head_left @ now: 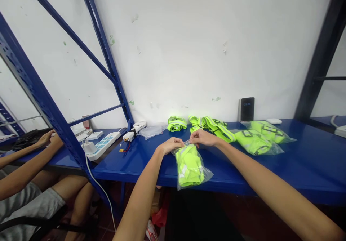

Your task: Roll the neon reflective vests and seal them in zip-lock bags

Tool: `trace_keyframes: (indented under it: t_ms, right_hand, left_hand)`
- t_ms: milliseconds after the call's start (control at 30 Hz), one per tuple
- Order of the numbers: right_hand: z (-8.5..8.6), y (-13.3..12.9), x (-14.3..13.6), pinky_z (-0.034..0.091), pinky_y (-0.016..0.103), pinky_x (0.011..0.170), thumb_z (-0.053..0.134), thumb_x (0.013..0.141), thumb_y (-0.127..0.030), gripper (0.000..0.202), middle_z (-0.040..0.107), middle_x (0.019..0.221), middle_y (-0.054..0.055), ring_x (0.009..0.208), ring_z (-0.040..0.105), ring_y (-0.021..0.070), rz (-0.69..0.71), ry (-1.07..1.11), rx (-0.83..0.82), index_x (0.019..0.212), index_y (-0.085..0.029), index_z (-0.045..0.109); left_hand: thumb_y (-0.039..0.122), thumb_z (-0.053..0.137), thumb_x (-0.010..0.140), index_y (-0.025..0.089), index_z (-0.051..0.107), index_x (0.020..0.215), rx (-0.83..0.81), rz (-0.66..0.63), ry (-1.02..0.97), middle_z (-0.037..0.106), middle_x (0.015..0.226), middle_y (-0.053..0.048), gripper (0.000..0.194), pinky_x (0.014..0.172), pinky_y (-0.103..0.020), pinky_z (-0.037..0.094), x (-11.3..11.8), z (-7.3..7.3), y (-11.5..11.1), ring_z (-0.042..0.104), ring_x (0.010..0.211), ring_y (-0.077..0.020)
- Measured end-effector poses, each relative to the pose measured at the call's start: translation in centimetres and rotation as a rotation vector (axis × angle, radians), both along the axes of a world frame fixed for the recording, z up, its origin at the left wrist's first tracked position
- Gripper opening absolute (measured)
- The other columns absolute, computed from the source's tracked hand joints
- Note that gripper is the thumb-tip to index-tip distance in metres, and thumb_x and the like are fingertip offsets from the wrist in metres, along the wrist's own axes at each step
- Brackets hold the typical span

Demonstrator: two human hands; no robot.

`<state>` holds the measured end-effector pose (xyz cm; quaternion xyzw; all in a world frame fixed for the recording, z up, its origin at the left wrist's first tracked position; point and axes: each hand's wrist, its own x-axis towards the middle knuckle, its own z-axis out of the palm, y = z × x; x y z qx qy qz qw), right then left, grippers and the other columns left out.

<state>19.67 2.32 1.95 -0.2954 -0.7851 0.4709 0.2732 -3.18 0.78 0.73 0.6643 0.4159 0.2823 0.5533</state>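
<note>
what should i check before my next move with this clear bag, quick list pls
1. Both hands on the clear bag: ok, left hand and right hand pinch its top.
2. Neon bundle inside: ok.
3. Bag's mouth sealed: cannot tell, hands cover part of it.
4. Bag resting on the blue table: cannot tell.
5. Neon roll near the wall bagged: not ok, it lies loose.
</note>
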Motion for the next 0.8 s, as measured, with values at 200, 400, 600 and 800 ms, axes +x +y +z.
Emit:
trace_keyframes:
  t_ms: [200, 400, 600, 800]
  right_hand:
    - [0.0, -0.2, -0.4, 0.043, 0.024, 0.054, 0.065, 0.074, -0.040, 0.027, 0.059, 0.060, 0.000, 0.053, 0.052, 0.0113, 0.002, -0.032, 0.098, 0.072, -0.013, 0.064]
    - [-1.0, -0.3, -1.3, 0.039, 0.022, 0.048, 0.059, 0.078, -0.041, 0.028, 0.055, 0.053, -0.002, 0.047, 0.050, 0.0108, -0.025, -0.063, 0.075, 0.073, -0.014, 0.065]
    - [-1.7, -0.2, -1.8, 0.031, 0.021, 0.043, 0.059, 0.078, -0.042, 0.030, 0.050, 0.050, -0.004, 0.043, 0.044, 0.0084, -0.044, -0.021, 0.039, 0.074, -0.013, 0.064]
    - [-1.5, -0.5, -2.2, 0.030, 0.021, 0.043, 0.060, 0.076, -0.044, 0.029, 0.048, 0.051, -0.005, 0.043, 0.043, 0.0083, -0.057, -0.043, 0.056, 0.071, -0.015, 0.062]
  left_hand:
    - [0.040, 0.076, 0.063, 0.013, 0.070, 0.077, -0.042, 0.010, 0.000, 0.061, 0.064, 0.001, 0.031, 0.056, -0.022, 0.034, 0.4, 0.4, 0.0, 0.048, 0.055, -0.0087]
    - [0.043, 0.076, 0.063, 0.013, 0.069, 0.076, 0.079, 0.026, 0.016, 0.060, 0.065, 0.001, 0.034, 0.059, -0.022, 0.033, 0.1, -0.3, -0.2, 0.048, 0.059, -0.0096]
    - [0.046, 0.072, 0.068, 0.013, 0.065, 0.072, 0.181, 0.037, 0.020, 0.055, 0.061, 0.002, 0.034, 0.057, -0.022, 0.030, 0.2, -0.8, -0.5, 0.044, 0.056, -0.0086]
    - [0.051, 0.071, 0.067, 0.013, 0.063, 0.073, 0.164, 0.015, 0.049, 0.052, 0.060, 0.003, 0.040, 0.056, -0.022, 0.029, 0.3, -0.4, -1.0, 0.043, 0.055, -0.0086]
